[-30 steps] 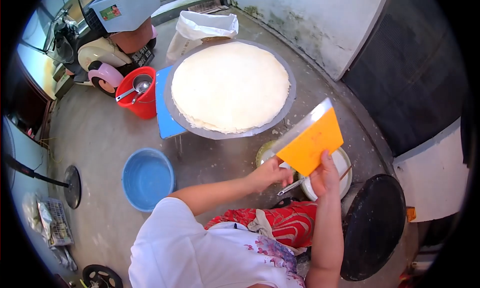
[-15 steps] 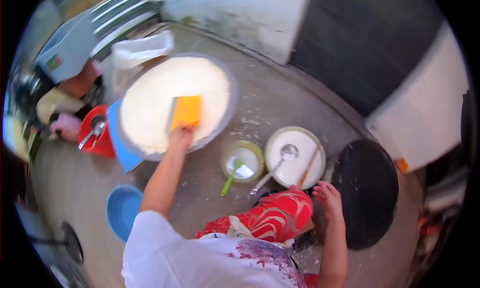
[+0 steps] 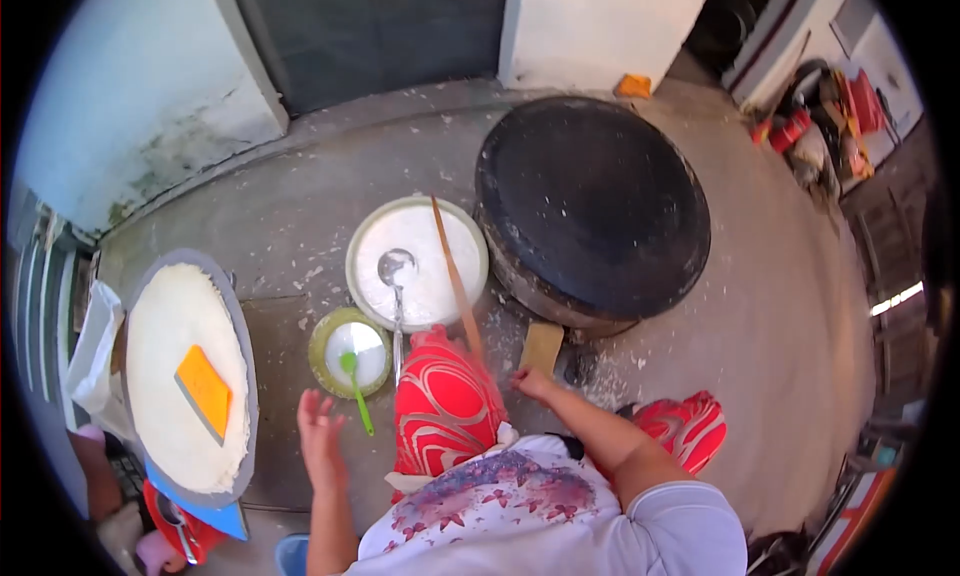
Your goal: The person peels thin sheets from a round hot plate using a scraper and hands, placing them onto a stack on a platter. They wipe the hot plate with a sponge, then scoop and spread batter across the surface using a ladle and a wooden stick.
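Showing deep black with small pale specks on the round griddle (image 3: 600,201). Showing cream on the flat stack (image 3: 185,306), and bright orange with a grey edge on the scraper (image 3: 206,391). Carrying grey on the tray (image 3: 248,336). Displaying white in the liquid (image 3: 425,231), pale grey-green on the large bowl (image 3: 352,261), olive on the small bowl (image 3: 318,356), vivid green on the spatula (image 3: 357,391), brown on the stick (image 3: 456,276). Wearing red trousers (image 3: 445,396) with beige curving lines, and a white shirt (image 3: 660,536) with purple and pink print.
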Action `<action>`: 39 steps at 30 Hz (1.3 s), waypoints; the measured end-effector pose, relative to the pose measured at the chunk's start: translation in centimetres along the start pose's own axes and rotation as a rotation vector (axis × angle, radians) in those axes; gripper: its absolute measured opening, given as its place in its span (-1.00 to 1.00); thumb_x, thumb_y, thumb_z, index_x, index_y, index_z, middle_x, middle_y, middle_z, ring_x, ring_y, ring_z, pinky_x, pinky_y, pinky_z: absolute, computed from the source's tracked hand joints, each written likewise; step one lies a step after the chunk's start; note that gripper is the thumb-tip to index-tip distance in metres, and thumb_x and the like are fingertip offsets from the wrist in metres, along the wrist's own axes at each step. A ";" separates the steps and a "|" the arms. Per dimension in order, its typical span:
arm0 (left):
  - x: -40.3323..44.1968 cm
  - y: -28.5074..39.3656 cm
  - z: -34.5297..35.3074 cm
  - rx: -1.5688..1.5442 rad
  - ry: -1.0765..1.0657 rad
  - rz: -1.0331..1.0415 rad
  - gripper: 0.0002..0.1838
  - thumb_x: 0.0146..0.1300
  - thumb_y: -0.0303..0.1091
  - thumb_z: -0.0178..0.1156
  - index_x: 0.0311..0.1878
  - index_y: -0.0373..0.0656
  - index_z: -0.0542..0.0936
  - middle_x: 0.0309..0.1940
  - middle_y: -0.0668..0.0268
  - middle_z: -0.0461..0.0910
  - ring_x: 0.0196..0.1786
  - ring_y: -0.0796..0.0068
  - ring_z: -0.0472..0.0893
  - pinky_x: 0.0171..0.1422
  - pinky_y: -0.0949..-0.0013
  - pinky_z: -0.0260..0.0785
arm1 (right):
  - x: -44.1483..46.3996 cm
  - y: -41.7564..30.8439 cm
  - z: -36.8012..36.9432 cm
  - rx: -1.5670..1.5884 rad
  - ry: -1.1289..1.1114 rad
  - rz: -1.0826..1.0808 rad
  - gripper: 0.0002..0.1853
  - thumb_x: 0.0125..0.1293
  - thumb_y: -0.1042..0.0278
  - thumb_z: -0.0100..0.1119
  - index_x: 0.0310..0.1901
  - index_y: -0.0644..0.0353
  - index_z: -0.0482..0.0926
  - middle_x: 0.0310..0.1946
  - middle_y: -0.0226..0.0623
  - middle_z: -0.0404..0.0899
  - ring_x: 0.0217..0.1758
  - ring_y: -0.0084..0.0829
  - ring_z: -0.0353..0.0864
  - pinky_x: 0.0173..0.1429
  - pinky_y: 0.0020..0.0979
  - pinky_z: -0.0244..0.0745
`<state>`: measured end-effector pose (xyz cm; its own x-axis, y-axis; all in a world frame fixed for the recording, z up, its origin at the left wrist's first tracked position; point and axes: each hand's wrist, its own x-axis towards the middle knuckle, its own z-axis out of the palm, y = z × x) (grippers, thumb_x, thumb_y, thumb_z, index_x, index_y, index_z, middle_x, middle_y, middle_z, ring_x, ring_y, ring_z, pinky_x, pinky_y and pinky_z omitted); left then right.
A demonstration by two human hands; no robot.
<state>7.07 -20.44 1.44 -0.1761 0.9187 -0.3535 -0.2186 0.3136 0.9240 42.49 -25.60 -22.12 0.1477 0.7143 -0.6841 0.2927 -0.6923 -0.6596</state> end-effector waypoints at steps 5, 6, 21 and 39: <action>-2.5 0.2 3.6 0.472 -0.833 0.307 0.04 0.11 0.20 0.03 0.37 -0.16 -0.37 0.40 0.10 -0.42 0.44 0.25 -0.46 0.40 0.09 -0.47 | 0.8 5.2 0.0 -0.260 0.511 0.228 -0.23 -0.29 0.02 0.47 -0.01 0.15 0.33 -0.09 -0.11 0.42 -0.10 -0.17 0.46 -0.02 -0.26 0.42; -2.6 0.0 3.7 0.568 -0.918 0.373 0.04 0.12 0.20 0.03 0.37 -0.17 -0.38 0.39 0.07 -0.45 0.44 0.23 -0.48 0.39 0.08 -0.49 | -1.7 0.5 -1.6 -0.182 0.508 0.424 -0.06 -0.32 -0.01 0.48 0.13 0.12 0.19 0.08 -0.04 0.31 0.08 -0.13 0.38 0.12 -0.25 0.35; -1.5 -3.1 5.7 0.963 -0.912 0.557 0.09 0.15 0.12 0.02 0.29 -0.29 -0.55 0.25 -0.22 -0.75 0.35 -0.05 -0.68 0.37 0.00 -0.60 | 2.1 -2.2 -4.1 -0.082 0.418 0.563 0.11 -0.19 -0.11 0.33 0.25 0.38 -0.09 0.17 0.09 0.19 0.22 -0.07 0.25 0.23 -0.23 0.25; -0.6 -11.4 3.2 0.392 -0.012 0.174 -0.27 0.31 -0.11 -0.14 0.36 -0.20 -0.25 0.36 -0.05 -0.32 0.40 0.06 -0.13 0.41 0.09 -0.23 | -2.9 -8.0 -37.8 -1.034 1.183 -0.479 -0.41 -0.12 0.38 0.19 0.08 -0.16 0.41 -0.13 -0.14 0.39 -0.12 -0.13 0.37 -0.10 -0.15 0.30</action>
<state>12.74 -23.75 -8.39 -0.1668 0.9679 -0.1880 0.1952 0.2193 0.9559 75.49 -18.24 -3.09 0.3178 0.8432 0.4335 0.9186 -0.3871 0.0796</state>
